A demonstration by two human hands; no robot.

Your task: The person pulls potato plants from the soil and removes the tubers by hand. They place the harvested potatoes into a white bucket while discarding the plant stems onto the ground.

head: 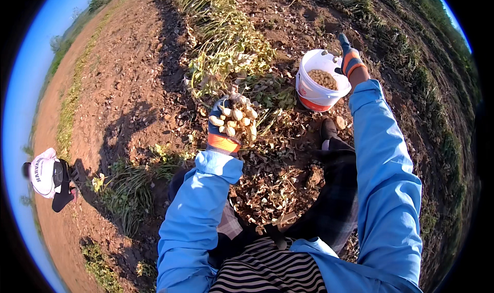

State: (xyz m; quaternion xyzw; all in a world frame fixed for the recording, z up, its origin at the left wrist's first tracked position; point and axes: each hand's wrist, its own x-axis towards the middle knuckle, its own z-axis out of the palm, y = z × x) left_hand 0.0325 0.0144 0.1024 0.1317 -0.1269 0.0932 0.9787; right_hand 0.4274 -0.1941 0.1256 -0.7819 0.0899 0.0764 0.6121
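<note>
My left hand point(218, 117) wears a dark work glove with an orange cuff band. It grips a cluster of peanuts in their shells point(238, 117), still joined to the roots of a peanut plant whose leafy stems point(266, 94) trail beyond. To the right, my right hand point(350, 59), gloved the same way, is at the far-right rim of a white plastic bucket point(303, 86). Its fingers point away from me and its thumb stands apart, with nothing seen in its grasp. Loose peanuts point(323, 79) cover the bucket's bottom. Small dark specks near the rim are too blurred to identify.
Pulled peanut plants point(231, 34) lie in a row ahead, and another heap point(129, 194) is at left. Dry leaves point(266, 192) litter the soil between my legs. My shoe point(328, 129) is just below the bucket. Another person point(48, 175) is bent over at far left.
</note>
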